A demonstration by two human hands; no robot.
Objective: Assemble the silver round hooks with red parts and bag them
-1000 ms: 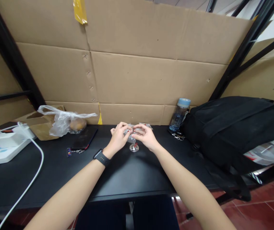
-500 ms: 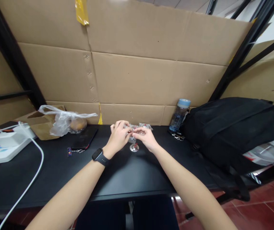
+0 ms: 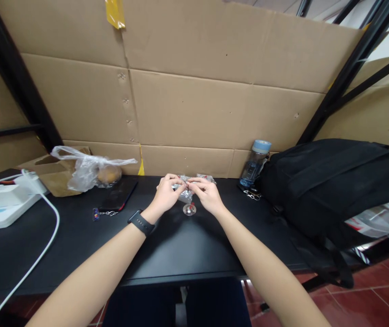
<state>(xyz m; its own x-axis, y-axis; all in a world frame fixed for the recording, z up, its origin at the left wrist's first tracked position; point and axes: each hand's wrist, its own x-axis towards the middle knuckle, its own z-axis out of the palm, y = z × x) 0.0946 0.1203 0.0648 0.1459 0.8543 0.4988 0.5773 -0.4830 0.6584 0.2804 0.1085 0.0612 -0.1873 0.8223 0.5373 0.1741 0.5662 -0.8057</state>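
My left hand point(image 3: 168, 194), with a dark watch point(image 3: 141, 222) on its wrist, has its fingers closed in a pinch. My right hand point(image 3: 205, 194) pinches from the other side, and the fingertips of both almost meet. Whatever lies between them is too small to make out. Just below and behind the fingers is a crinkled clear plastic packet point(image 3: 185, 196). Another clear packet point(image 3: 208, 178) with a bit of red lies behind my right hand. On the black table in front of the fingers rests a clear round disc like a suction cup point(image 3: 189, 209), with a red piece on top.
To the left are a phone point(image 3: 117, 196) with a keychain, a tied plastic bag point(image 3: 88, 171) holding something round, and a white power strip point(image 3: 8, 211) with a cable. A water bottle point(image 3: 254, 163) and a black backpack point(image 3: 333, 195) stand right. Cardboard point(image 3: 187, 109) walls the back.
My left hand's fingers have opened out a little and tilted, so more of the clear packet shows beneath them. Both hands stay together over the same spot. The view has shifted slightly.
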